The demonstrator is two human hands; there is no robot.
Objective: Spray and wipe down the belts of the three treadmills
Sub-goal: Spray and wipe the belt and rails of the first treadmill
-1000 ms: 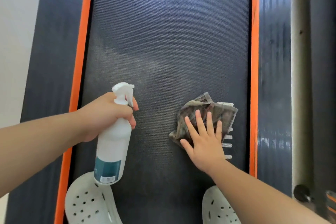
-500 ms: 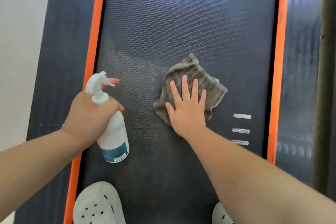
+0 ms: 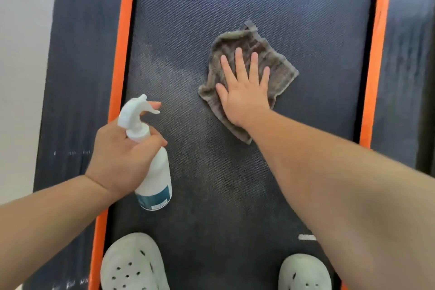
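Note:
A dark treadmill belt (image 3: 270, 2) with orange edge strips fills the view. A crumpled grey-brown cloth (image 3: 277, 63) lies on the belt, and my right hand (image 3: 244, 92) presses flat on it with fingers spread and straight. My left hand (image 3: 122, 158) grips the neck of a white spray bottle (image 3: 155, 176) with a teal label, its nozzle pointing right over the belt's left side. A pale, damp-looking patch shows on the belt left of the cloth.
My two white perforated clogs (image 3: 134, 263) (image 3: 303, 273) stand on the belt at the bottom. Ribbed dark side rails (image 3: 77, 54) (image 3: 409, 54) flank the orange strips. A light floor lies to the far left.
My right hand has pushed the cloth forward up the belt, away from me. The left hand with the bottle has stayed near the left orange strip.

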